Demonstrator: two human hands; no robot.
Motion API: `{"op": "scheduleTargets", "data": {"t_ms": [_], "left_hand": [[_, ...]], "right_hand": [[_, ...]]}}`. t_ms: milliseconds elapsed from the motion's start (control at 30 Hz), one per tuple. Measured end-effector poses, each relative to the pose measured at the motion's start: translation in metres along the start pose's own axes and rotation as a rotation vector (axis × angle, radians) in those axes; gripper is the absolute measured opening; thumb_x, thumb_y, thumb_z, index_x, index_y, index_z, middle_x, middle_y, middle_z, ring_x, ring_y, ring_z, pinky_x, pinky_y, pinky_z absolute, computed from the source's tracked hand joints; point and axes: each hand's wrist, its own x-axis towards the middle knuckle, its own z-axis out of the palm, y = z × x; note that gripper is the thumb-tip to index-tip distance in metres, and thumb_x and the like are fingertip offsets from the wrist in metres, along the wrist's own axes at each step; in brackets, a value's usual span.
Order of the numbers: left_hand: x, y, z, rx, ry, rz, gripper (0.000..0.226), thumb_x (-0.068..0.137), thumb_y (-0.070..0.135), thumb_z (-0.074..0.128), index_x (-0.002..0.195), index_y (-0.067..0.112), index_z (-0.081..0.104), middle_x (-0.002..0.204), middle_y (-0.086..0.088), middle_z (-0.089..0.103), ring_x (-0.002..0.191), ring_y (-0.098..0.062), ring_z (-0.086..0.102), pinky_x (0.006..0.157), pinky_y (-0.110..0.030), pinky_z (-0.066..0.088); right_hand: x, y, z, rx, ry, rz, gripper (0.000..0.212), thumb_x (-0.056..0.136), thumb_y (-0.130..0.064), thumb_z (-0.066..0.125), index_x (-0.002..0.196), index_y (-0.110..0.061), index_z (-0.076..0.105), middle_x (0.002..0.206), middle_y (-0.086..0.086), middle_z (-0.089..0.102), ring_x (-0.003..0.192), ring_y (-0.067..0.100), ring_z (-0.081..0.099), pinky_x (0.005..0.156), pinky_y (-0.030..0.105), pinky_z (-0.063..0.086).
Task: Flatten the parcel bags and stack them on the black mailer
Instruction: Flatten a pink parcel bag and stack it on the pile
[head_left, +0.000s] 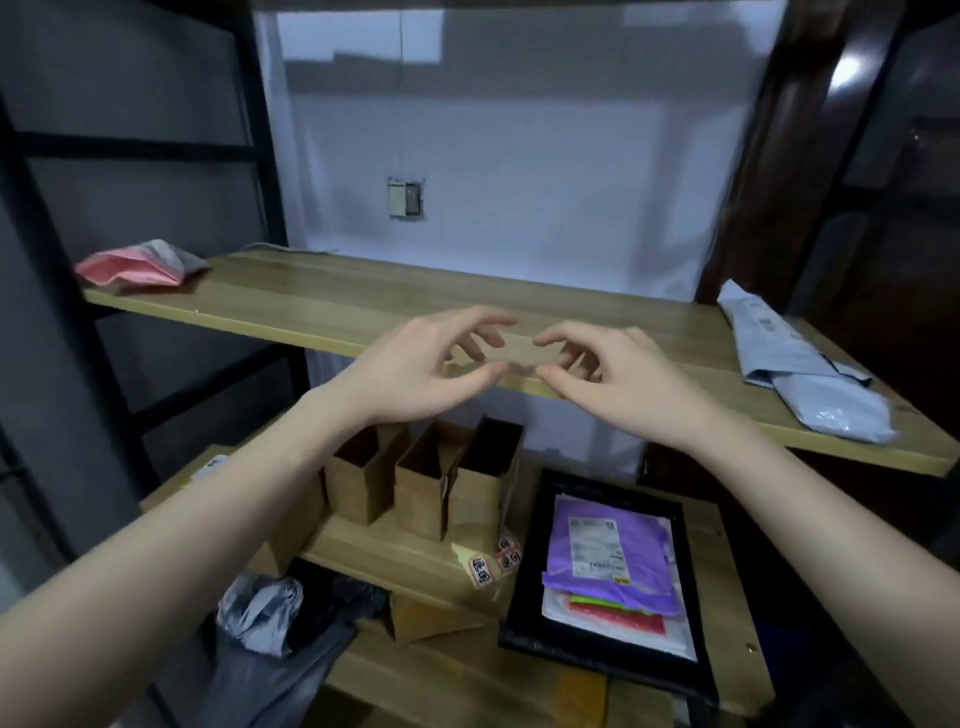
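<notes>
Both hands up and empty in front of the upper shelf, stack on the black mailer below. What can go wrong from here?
1. The grey parcel bag lies at the upper shelf's right front edge; a careless pull may drop it.
2. The stack under the purple bag looks uneven on the black mailer; another bag could slide off.
3. The open paper boxes stand below the left hand and right hand; lowering a bag might knock them.

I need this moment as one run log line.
left hand: open, empty | right hand: open, empty | black mailer: holds purple bag stack | pink bag: upper shelf
</notes>
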Motion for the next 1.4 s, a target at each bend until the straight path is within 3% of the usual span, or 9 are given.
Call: {"op": "scheduleTargets", "data": {"t_ms": [200, 500, 667, 767, 867, 1033, 1200, 1300, 1400], "left_hand": [[-0.004, -0.051, -0.047, 0.092, 0.148, -0.056, 0.046, 0.088, 0.051, 0.046, 0.130, 0.030, 0.047, 0.120, 0.013, 0.057, 0.110, -0.002, 0.053, 0.090, -0.036, 0.049], [-0.039, -0.168, -0.115, 0.241, 0.280, -0.238, 0.048, 0.088, 0.046, 0.050, 0.131, 0.025, 0.047, 0.128, 0.009, 0.051, 0.120, -0.007, 0.046, 0.100, -0.031, 0.039], [-0.063, -0.244, -0.147, 0.378, 0.357, -0.385, 0.050, 0.083, 0.025, 0.061, 0.131, 0.025, 0.047, 0.131, 0.007, 0.051, 0.121, -0.012, 0.043, 0.098, -0.030, 0.038], [-0.075, -0.286, -0.153, 0.489, 0.354, -0.443, 0.060, 0.075, 0.015, 0.062, 0.133, 0.020, 0.048, 0.136, 0.002, 0.050, 0.129, -0.022, 0.041, 0.103, -0.041, 0.038], [-0.083, -0.322, -0.153, 0.644, 0.292, -0.504, 0.068, 0.070, 0.011, 0.061, 0.135, 0.023, 0.046, 0.140, 0.004, 0.047, 0.128, -0.023, 0.041, 0.097, -0.041, 0.036], [-0.077, -0.352, -0.153, 0.781, 0.294, -0.475, 0.047, 0.073, 0.023, 0.071, 0.118, 0.030, 0.061, 0.131, 0.008, 0.056, 0.118, -0.021, 0.050, 0.089, -0.038, 0.036], [-0.067, -0.348, -0.154, 0.714, 0.434, -0.420, 0.017, 0.086, 0.030, 0.058, 0.089, 0.040, 0.071, 0.115, 0.011, 0.064, 0.099, -0.020, 0.059, 0.081, -0.034, 0.036], [-0.058, -0.329, -0.159, 0.535, 0.594, -0.437, 0.029, 0.089, 0.038, 0.045, 0.098, 0.033, 0.072, 0.110, 0.011, 0.067, 0.096, -0.017, 0.061, 0.077, -0.033, 0.046], [-0.044, -0.310, -0.161, 0.344, 0.756, -0.477, 0.021, 0.092, 0.028, 0.053, 0.106, 0.030, 0.069, 0.102, 0.014, 0.069, 0.094, -0.009, 0.062, 0.074, -0.029, 0.052]], "right_hand": [[0.065, -0.029, 0.009, 0.009, 0.029, -0.105, 0.034, 0.086, -0.042, 0.055, 0.119, -0.032, 0.052, 0.102, -0.009, 0.061, 0.087, 0.007, 0.055, 0.081, 0.026, 0.044], [0.187, -0.086, 0.081, 0.027, -0.090, -0.268, 0.043, 0.090, -0.042, 0.051, 0.130, -0.030, 0.039, 0.113, -0.008, 0.053, 0.102, 0.010, 0.050, 0.082, 0.024, 0.034], [0.253, -0.123, 0.132, 0.016, -0.155, -0.366, 0.047, 0.091, -0.041, 0.050, 0.134, -0.027, 0.037, 0.125, -0.004, 0.052, 0.103, 0.004, 0.042, 0.090, 0.025, 0.037], [0.283, -0.141, 0.161, 0.025, -0.193, -0.410, 0.048, 0.091, -0.041, 0.050, 0.135, -0.027, 0.036, 0.132, -0.004, 0.048, 0.109, 0.006, 0.044, 0.097, 0.030, 0.040], [0.303, -0.153, 0.184, 0.021, -0.219, -0.433, 0.049, 0.090, -0.041, 0.051, 0.135, -0.028, 0.036, 0.135, -0.005, 0.046, 0.117, 0.011, 0.046, 0.099, 0.038, 0.043], [0.323, -0.163, 0.211, 0.030, -0.233, -0.452, 0.049, 0.089, -0.040, 0.051, 0.135, -0.030, 0.036, 0.134, -0.008, 0.047, 0.118, 0.009, 0.046, 0.097, 0.040, 0.046], [0.328, -0.158, 0.218, 0.030, -0.243, -0.448, 0.050, 0.089, -0.041, 0.050, 0.135, -0.031, 0.033, 0.136, -0.008, 0.044, 0.121, 0.009, 0.046, 0.098, 0.042, 0.046], [0.329, -0.153, 0.209, 0.049, -0.199, -0.437, 0.050, 0.091, -0.042, 0.049, 0.136, -0.030, 0.031, 0.138, -0.008, 0.040, 0.124, 0.010, 0.041, 0.101, 0.038, 0.042], [0.327, -0.147, 0.194, 0.073, -0.101, -0.418, 0.048, 0.093, -0.043, 0.046, 0.136, -0.026, 0.031, 0.135, -0.005, 0.034, 0.128, 0.009, 0.034, 0.101, 0.029, 0.034]]}}
